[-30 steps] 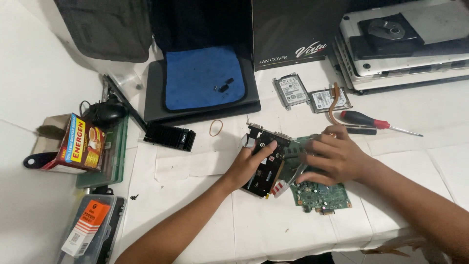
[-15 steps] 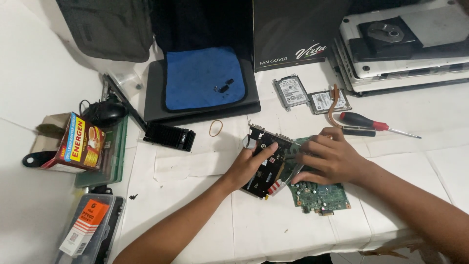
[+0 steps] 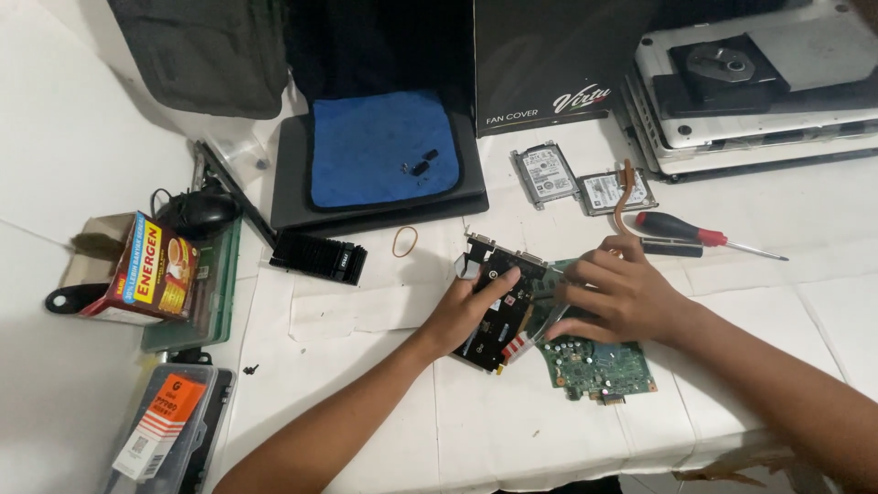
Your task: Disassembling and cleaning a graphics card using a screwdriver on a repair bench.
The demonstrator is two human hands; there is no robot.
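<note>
Graphics card [image 3: 501, 306] propped on edge just left of green circuit board [image 3: 594, 364], on white table [image 3: 384, 320]. Left hand [image 3: 466, 316] curled around its black shroud, bracing it. Right hand [image 3: 617, 297] closed over its top edge, apparently steadying. Red-handled screwdriver [image 3: 695, 236] beyond the board, out of the way.

I am looking down on a work table [image 3: 384, 439] covered in white sheets of paper, their edges lying in seams across the surface; a white wall [image 3: 82, 119] is rising along the left, meeting the table at a slant; even, soft light is falling over everything, casting only faint shadows; at the top the backdrop is sinking into darkness; no floor or window is showing.
</note>
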